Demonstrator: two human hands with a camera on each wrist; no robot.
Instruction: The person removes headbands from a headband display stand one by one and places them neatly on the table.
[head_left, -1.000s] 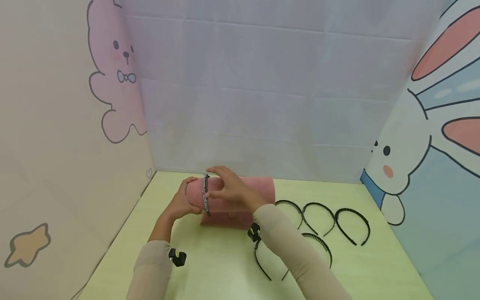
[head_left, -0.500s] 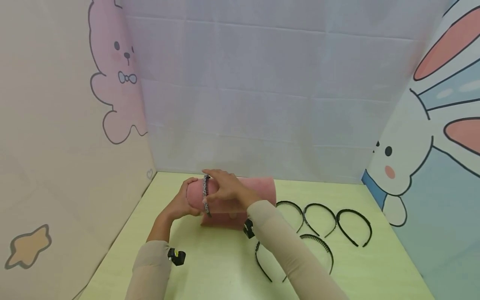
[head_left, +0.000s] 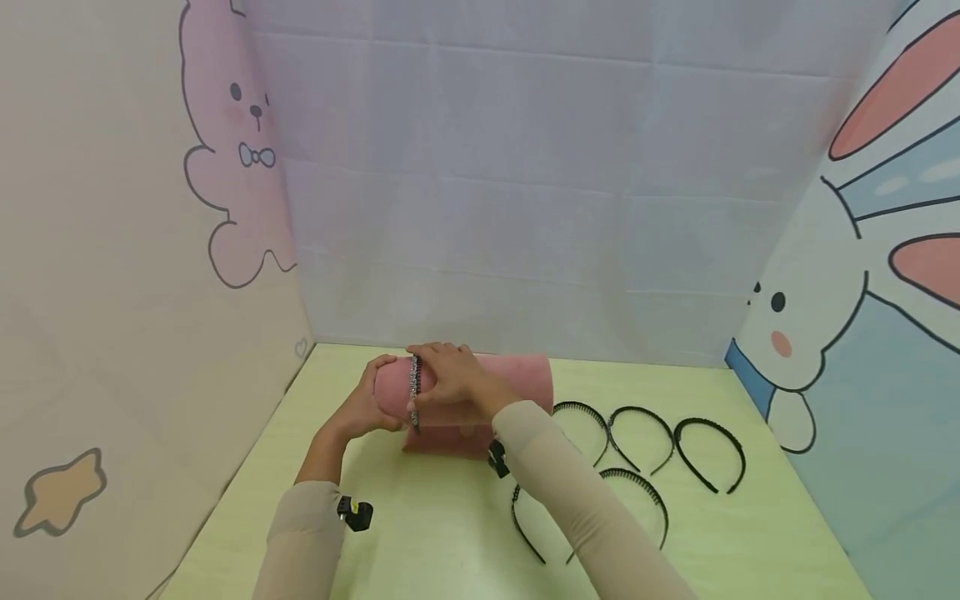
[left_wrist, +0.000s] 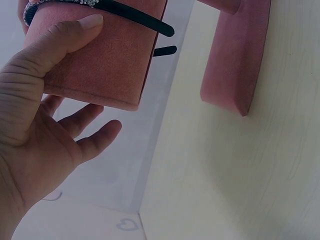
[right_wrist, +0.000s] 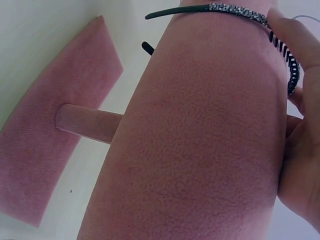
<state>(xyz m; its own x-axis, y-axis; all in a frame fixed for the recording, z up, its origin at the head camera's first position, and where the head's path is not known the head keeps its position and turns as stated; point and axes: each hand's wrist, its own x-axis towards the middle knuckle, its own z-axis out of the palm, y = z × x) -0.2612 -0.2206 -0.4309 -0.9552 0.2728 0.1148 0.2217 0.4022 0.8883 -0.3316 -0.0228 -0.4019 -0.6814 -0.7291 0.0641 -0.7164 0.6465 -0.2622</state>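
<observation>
A pink velvet headband stand (head_left: 521, 379), a padded roll on a post and flat base (right_wrist: 50, 120), stands at the back of the table. Around the roll's left part sits a glittery silver headband (head_left: 415, 392), its black plain ends (left_wrist: 150, 22) pointing down past the roll. My right hand (head_left: 453, 375) holds this headband, thumb on the front and fingers over the top; some fingertips are hidden behind the roll. At the roll's left end, my left hand (head_left: 360, 408) grips it, thumb (left_wrist: 75, 37) on the front face and other fingers behind.
Several dark headbands lie on the pale table (head_left: 420, 525) to the right, among them a black one (head_left: 708, 450) and a toothed one (head_left: 637, 483) partly under my right sleeve (head_left: 577, 508). Printed walls enclose the table at the left, back and right.
My right hand has closed in on the headband, thumb and fingers now on it. The headband stands straighter around the roll and slightly further right. The left hand has kept its grip.
</observation>
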